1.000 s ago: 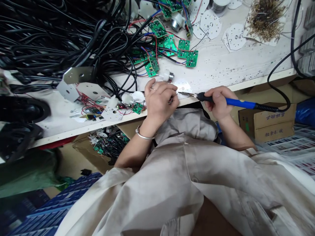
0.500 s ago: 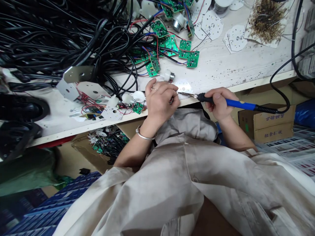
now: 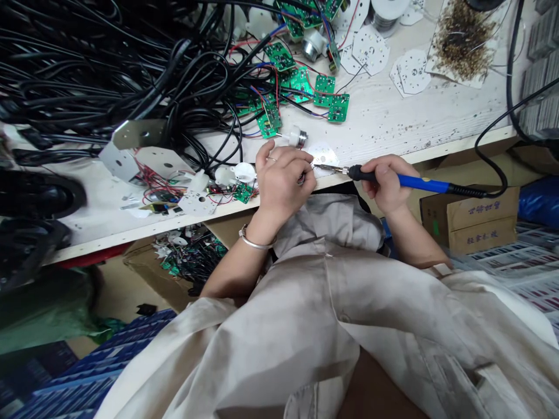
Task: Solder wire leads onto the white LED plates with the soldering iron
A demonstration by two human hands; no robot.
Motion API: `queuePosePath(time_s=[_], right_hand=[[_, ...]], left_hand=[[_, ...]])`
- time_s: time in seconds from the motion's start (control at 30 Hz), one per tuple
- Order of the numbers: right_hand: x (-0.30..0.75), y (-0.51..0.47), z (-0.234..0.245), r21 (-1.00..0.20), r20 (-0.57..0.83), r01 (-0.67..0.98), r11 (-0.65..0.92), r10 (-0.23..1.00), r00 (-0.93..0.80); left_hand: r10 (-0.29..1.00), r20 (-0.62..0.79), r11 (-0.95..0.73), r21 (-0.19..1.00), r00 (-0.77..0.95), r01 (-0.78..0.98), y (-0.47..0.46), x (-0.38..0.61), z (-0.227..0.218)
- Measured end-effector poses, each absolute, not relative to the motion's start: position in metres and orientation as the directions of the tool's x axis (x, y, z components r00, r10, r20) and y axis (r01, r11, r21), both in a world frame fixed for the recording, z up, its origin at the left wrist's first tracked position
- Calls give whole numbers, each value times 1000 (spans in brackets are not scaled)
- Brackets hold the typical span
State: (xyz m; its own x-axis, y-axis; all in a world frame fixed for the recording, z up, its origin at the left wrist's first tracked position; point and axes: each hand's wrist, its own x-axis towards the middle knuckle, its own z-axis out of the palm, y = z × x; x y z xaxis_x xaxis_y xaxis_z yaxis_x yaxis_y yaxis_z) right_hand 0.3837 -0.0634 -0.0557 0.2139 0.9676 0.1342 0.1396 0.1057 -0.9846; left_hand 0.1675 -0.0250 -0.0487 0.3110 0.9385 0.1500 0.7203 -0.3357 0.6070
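My right hand (image 3: 386, 181) is closed around a blue-handled soldering iron (image 3: 419, 184), its metal tip pointing left at the bench edge. My left hand (image 3: 282, 177), with a ring and a wrist bangle, is curled in a pinch right at that tip; what it pinches is too small to name. A white round LED board (image 3: 324, 155) lies under the tip. A small silver motor (image 3: 297, 137) sits just behind my left hand.
A large tangle of black cables (image 3: 109, 70) covers the bench's left. Green circuit boards (image 3: 325, 90) with coloured wires lie behind, white LED discs (image 3: 410, 73) further right. A cardboard box (image 3: 474, 218) stands below right, blue crates (image 3: 87, 372) below left.
Both hands hold their places at the bench edge; the view has shifted slightly, nothing else moved.
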Motion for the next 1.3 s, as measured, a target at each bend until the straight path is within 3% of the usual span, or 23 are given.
queuePosePath(time_s=[0.13, 0.27, 0.37, 0.47, 0.53, 0.77, 0.93, 1.3], right_hand=[[381, -66, -58, -982, 167, 126, 143, 963, 210], [383, -60, -57, -967, 235, 180, 181, 906, 352], [407, -42, -57, -913, 397, 312, 263, 747, 533], [443, -22, -60, -872, 489, 394, 292, 568, 662], [464, -11, -63, -857, 513, 445, 261, 524, 681], [488, 5, -73, -840, 460, 530, 115, 670, 583], [491, 4, -77, -833, 460, 532, 150, 722, 517], [491, 6, -79, -910, 358, 390, 140, 741, 569]], left_hand=[[932, 159, -353, 600, 326, 718, -24, 166, -52], [884, 205, -454, 597, 421, 661, -23, 157, -46], [816, 257, -561, 572, 518, 599, -23, 142, -35], [737, 308, -670, 450, 602, 591, -25, 122, -22], [668, 291, -740, 358, 685, 569, -27, 113, -14], [556, 258, -831, 169, 790, 530, -31, 112, -7], [549, 281, -836, 175, 787, 521, -28, 110, -15], [447, 243, -893, 63, 861, 445, -18, 122, -10]])
